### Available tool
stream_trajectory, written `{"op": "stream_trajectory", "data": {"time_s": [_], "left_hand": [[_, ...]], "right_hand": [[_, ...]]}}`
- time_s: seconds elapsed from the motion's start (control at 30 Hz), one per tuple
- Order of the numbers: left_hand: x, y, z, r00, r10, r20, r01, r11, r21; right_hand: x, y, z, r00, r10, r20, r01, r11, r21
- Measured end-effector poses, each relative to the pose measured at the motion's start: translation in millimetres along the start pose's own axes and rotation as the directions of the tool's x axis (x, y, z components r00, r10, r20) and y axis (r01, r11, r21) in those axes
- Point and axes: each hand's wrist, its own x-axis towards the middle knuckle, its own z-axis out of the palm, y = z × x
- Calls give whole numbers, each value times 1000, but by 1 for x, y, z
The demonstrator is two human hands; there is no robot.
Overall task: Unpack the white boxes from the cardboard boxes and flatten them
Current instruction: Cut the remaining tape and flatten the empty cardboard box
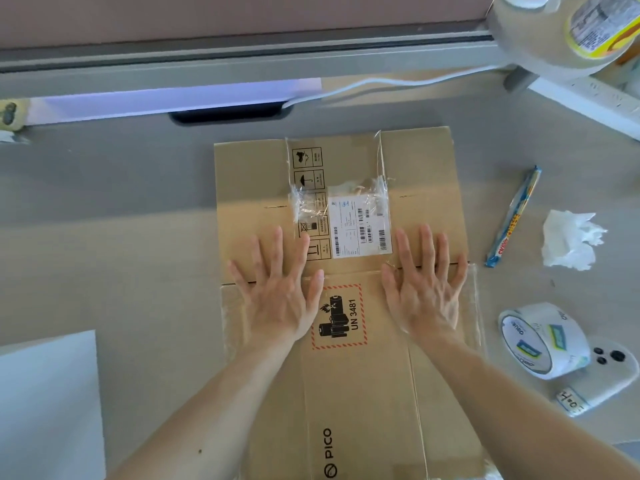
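Cardboard box (363, 393), flat on table (138, 265) — "PICO", "UN 3481"

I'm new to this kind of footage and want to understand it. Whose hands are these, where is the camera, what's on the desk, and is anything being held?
There is no machine here, only a person working with bare hands. The single picture comes from a camera worn on their head, looking forward and down.

The left hand and right hand lie flat with fingers spread, pressing on a cardboard box that looks flattened on a grey desk. Nothing is held. The box carries a white label.

To the right lie a tape roll against a phone, a crumpled tissue and a long wrapper. At lower left is a white surface; I cannot tell what it is.
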Motion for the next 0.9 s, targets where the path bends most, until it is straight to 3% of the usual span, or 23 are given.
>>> {"op": "stream_trajectory", "data": {"time_s": [0.43,0.6,0.77,0.9], "left_hand": [[-2,-2,1,1000,8,-14,-8,1000,-15],[-5,-10,-12,993,98,68,-83,977,-194],[-83,-14,-15,999,29,-32,-35,982,-188],[-158,-2,19,996,41,82,-27,986,-167]], "right_hand": [[-3,-1,-1,1000,-7,-5,7,1000,-9],[-3,11,-13,989,-103,109,89,988,127],[-71,36,-25,985,-171,6,166,964,209],[-141,49,10,975,-204,87,193,974,121]]}}
